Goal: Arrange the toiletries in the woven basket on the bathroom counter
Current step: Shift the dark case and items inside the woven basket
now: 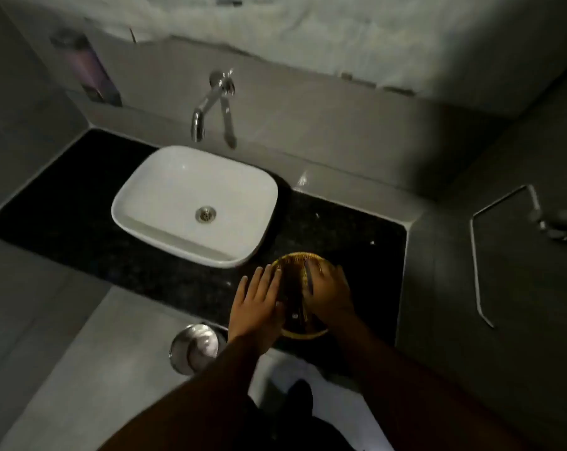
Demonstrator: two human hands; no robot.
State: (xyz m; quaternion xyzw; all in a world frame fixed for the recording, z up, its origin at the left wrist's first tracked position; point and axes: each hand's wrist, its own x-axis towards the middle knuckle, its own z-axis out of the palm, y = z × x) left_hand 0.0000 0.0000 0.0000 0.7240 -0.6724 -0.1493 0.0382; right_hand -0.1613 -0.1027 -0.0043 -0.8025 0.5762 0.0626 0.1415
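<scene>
Woven basket [303, 257]: round, lower centre of frame, on black counter [80, 203] right of white basin [164, 190], near the front edge. Left hand [257, 302]: flat, fingers spread against the rim, apparently steadying it; holds nothing visible. Right hand [329, 289]: inside the basket, pinching a slim dark item [309, 276], likely a toiletry; long axis runs top to bottom of frame, leaning slightly, ends indistinguishable

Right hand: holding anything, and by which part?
The right hand grips a thin dark stick-like item near its lower end, over the woven basket; what the item is cannot be told.
</scene>
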